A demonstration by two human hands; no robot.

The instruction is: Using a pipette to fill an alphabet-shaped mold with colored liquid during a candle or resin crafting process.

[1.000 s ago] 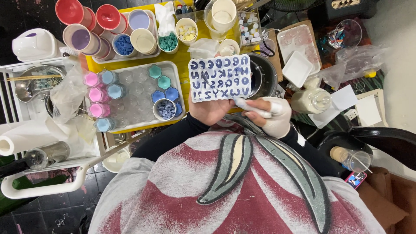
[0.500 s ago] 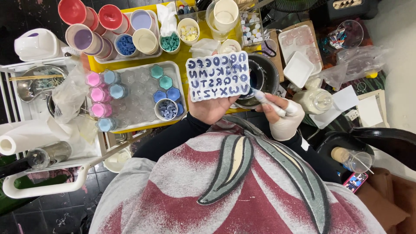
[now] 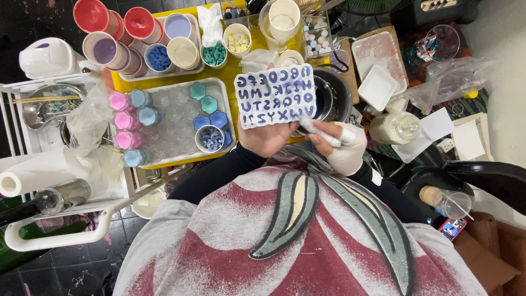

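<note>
Two hands work above a crowded yellow worktop (image 3: 233,74). The bare left hand (image 3: 266,137) props a white letter mould (image 3: 275,96) flat from beneath, cavities facing up, while the gloved right hand (image 3: 342,148) has its fingers wrapped around a slim white tool (image 3: 320,132) at the mould's lower edge.

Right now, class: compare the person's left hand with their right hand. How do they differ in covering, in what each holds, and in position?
The left hand is bare; the right hand wears a white glove. The left hand holds up a white letter mould filled with blue; the right hand grips a slim white tool. The left hand sits under the mould; the right hand is beside it, by the black pot. Both are raised close to the person's chest.
</note>
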